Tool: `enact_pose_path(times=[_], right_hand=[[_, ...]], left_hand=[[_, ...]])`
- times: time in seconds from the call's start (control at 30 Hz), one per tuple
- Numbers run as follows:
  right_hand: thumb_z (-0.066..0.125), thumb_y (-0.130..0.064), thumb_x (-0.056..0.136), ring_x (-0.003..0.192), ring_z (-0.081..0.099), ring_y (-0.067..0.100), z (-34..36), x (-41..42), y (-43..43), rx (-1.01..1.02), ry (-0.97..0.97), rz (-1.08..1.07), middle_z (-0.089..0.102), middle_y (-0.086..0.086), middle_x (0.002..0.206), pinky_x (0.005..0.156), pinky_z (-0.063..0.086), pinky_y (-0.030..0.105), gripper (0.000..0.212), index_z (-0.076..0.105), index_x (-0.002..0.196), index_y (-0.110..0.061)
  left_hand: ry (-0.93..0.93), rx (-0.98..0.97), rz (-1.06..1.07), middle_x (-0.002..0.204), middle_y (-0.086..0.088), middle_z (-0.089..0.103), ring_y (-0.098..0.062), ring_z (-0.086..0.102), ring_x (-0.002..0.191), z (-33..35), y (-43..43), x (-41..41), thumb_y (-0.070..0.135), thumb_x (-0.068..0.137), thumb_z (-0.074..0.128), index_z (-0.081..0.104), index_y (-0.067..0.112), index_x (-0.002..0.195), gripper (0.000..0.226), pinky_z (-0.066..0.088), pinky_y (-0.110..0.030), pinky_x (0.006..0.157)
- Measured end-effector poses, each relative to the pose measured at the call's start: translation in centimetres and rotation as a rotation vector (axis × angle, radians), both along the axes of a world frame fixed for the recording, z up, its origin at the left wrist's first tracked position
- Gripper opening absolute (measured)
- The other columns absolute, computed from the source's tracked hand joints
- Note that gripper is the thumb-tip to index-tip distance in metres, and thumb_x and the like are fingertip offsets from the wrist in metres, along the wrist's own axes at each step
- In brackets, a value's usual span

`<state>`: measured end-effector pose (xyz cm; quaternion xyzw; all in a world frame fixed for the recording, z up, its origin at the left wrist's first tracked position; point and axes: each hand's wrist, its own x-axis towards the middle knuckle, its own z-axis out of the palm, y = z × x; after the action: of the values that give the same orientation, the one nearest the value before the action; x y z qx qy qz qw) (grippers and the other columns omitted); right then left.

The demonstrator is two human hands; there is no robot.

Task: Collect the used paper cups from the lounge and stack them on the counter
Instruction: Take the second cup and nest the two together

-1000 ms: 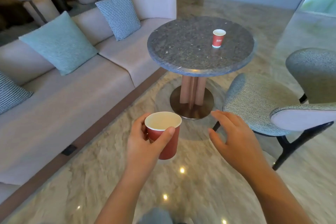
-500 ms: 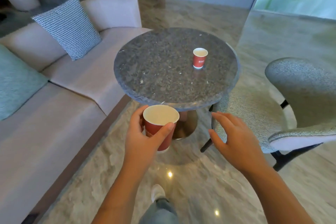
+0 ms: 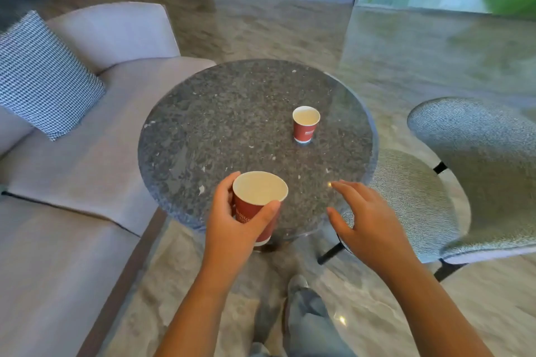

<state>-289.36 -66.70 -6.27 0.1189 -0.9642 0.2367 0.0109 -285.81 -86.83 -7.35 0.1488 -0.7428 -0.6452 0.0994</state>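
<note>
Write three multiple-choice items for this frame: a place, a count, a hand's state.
1. Where does the free cup stand? A in a sink; B on the round table; C on a tray.
2. How many red paper cups show? A three; B one; C two.
3. What state is the right hand in? A open, holding nothing; B gripping a cloth; C pinching a lid.
Answers: 1 B, it stands upright on the stone top. 2 C, one on the table, the held cup in the left hand. 3 A, its fingers are spread and empty.
</note>
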Motion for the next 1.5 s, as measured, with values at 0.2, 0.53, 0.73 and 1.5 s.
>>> enact_pose_path(times=[0.2, 0.53, 0.73, 1.5], right_hand=[[0.061, -0.024, 0.084, 0.112, 0.052, 0.026, -1.4, -8.0, 0.1, -0.048, 0.006, -0.019, 0.058, 0.007, 0.122, 0.093, 0.04, 0.036, 0.045, 0.052, 0.126, -0.01], [0.06, -0.026, 0.085, 0.114, 0.049, 0.024, -5.1, -20.8, 0.9, -0.047, -0.05, 0.006, 0.056, 0.007, 0.124, 0.092, 0.038, 0.032, 0.048, 0.047, 0.129, -0.012], [0.061, -0.031, 0.084, 0.112, 0.051, 0.023, -7.2, -25.6, 0.7, -0.074, -0.07, 0.047, 0.055, 0.007, 0.124, 0.088, 0.039, 0.029, 0.054, 0.043, 0.132, -0.013], [0.073, -0.047, 0.069, 0.122, 0.04, 0.017, -11.8, -30.5, -1.6, -0.2, -0.296, 0.073, 0.039, 0.0, 0.135, 0.093, 0.038, 0.031, 0.097, 0.018, 0.142, -0.017]], left_hand=[[-0.013, -0.005, -0.017, 0.12, 0.023, 0.05, 0.0, 0.049, 0.113, -0.4, -0.1, -7.4, 0.06, 0.044, 0.071, 0.043, 0.038, 0.124, 0.087, 0.046, -0.022, 0.088], [-0.03, -0.09, -0.006, 0.115, 0.026, 0.049, 0.001, 0.05, 0.108, -0.7, -0.2, -19.4, 0.055, 0.048, 0.072, 0.043, 0.039, 0.122, 0.081, 0.044, -0.016, 0.082], [-0.077, -0.079, 0.021, 0.118, 0.025, 0.049, -0.004, 0.049, 0.112, -2.3, -0.3, -22.7, 0.059, 0.047, 0.072, 0.043, 0.045, 0.119, 0.079, 0.044, -0.016, 0.083], [-0.153, -0.069, 0.041, 0.111, 0.032, 0.049, 0.023, 0.045, 0.1, -5.3, -1.7, -26.7, 0.047, 0.049, 0.079, 0.045, 0.051, 0.109, 0.069, 0.042, 0.0, 0.073]])
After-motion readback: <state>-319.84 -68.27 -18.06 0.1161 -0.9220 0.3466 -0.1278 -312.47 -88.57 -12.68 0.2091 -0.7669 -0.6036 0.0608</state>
